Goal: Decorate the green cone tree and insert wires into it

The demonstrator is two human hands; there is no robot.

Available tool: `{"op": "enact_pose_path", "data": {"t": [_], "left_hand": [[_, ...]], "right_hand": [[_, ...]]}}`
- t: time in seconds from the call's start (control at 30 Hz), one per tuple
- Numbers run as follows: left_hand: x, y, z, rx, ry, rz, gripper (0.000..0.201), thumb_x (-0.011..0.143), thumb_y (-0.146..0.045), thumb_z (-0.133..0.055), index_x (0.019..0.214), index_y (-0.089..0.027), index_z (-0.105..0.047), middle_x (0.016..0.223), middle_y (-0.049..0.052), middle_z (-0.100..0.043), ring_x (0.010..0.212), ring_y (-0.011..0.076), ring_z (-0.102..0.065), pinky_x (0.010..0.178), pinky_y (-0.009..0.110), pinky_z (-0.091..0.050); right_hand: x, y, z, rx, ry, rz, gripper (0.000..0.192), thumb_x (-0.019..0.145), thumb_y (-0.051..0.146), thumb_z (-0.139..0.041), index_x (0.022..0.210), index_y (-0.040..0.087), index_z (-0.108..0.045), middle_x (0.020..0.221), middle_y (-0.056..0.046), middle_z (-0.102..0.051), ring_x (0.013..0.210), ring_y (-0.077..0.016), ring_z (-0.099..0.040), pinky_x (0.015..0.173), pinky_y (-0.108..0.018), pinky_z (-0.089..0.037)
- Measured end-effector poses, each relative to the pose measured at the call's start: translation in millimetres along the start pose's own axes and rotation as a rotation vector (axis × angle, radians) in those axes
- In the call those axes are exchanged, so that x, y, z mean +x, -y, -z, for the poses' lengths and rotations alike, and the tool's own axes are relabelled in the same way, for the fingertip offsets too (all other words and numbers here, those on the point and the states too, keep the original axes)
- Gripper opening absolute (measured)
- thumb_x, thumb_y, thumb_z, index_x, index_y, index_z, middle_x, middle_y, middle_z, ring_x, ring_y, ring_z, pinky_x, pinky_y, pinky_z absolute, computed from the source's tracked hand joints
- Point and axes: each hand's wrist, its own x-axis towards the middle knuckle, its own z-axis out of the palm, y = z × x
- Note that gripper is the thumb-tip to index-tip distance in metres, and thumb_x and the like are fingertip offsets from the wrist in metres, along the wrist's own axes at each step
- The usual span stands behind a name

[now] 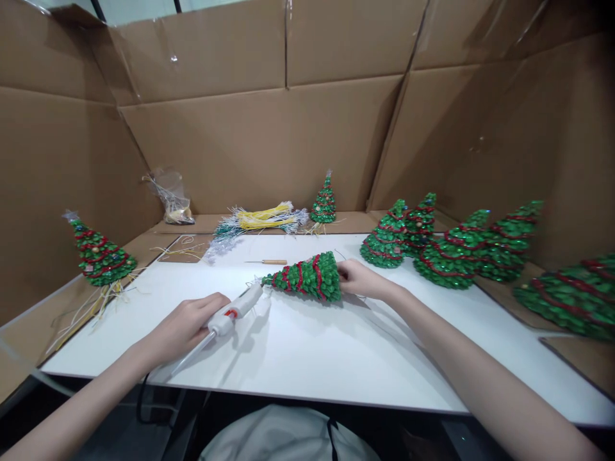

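Observation:
My left hand (pixel 204 317) is closed round a white hot glue gun (pixel 235 310) with a red mark on its side and a glue stick (pixel 192 354) poking out of its rear. The gun's nozzle is at the tip of a small green Christmas tree (pixel 307 278) wound with red garland, which lies on its side above the table. A silvery star (pixel 256 282) shows at that tip, partly covered by the gun. My right hand (pixel 354 280) grips the tree at its wide base; the fingertips are hidden behind the base.
Several decorated trees (pixel 449 256) stand along the right. One tree (pixel 324 202) is at the back, another (pixel 98 253) at the left. Bundled yellow and white wires (pixel 264 218), a wooden-handled awl (pixel 273 262) and a plastic bag (pixel 173 198) lie on the far side. Cardboard walls (pixel 259 141) enclose the white table (pixel 298 358).

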Motion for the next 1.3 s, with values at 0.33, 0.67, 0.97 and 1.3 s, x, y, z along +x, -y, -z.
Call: {"op": "enact_pose_path", "data": {"t": [0.33, 0.67, 0.97, 1.3], "left_hand": [[1, 0, 0.8, -0.001, 0.021, -0.002, 0.027, 0.08, -0.017, -0.038, 0.103, -0.022, -0.05, 0.105, 0.003, -0.058, 0.09, 0.0177, -0.058, 0.075, 0.021, -0.042], [2, -3, 4.4, 0.021, 0.049, -0.018, 0.026, 0.084, -0.017, -0.036, 0.107, -0.02, -0.048, 0.109, 0.005, -0.056, 0.093, 0.0173, -0.057, 0.08, 0.021, -0.041], [1, -4, 4.6, 0.026, 0.06, 0.001, 0.025, 0.085, -0.019, -0.037, 0.107, -0.02, -0.048, 0.111, 0.006, -0.056, 0.095, 0.0178, -0.057, 0.081, 0.021, -0.041], [3, -10, 8.7, 0.037, 0.039, 0.004, 0.024, 0.085, -0.023, -0.038, 0.104, -0.021, -0.052, 0.108, 0.004, -0.059, 0.093, 0.0171, -0.059, 0.08, 0.019, -0.043]], "right_hand": [[-8, -1, 20, -0.158, 0.01, 0.019, 0.009, 0.068, 0.025, -0.056, 0.067, 0.016, -0.054, 0.05, 0.007, -0.036, 0.047, -0.0073, -0.035, 0.047, -0.02, -0.025], [-11, -2, 27, -0.209, -0.03, 0.003, 0.014, 0.071, 0.028, -0.057, 0.072, 0.016, -0.064, 0.048, 0.006, -0.036, 0.047, -0.0081, -0.035, 0.048, -0.021, -0.024], [-14, 2, 34, -0.13, -0.047, 0.0, 0.023, 0.074, 0.034, -0.056, 0.061, 0.015, -0.056, 0.048, 0.006, -0.031, 0.048, -0.0077, -0.03, 0.048, -0.021, -0.023], [-16, 1, 36, -0.126, 0.026, -0.026, 0.017, 0.07, 0.029, -0.056, 0.06, 0.015, -0.055, 0.048, 0.006, -0.033, 0.047, -0.0077, -0.032, 0.047, -0.021, -0.023]]}}
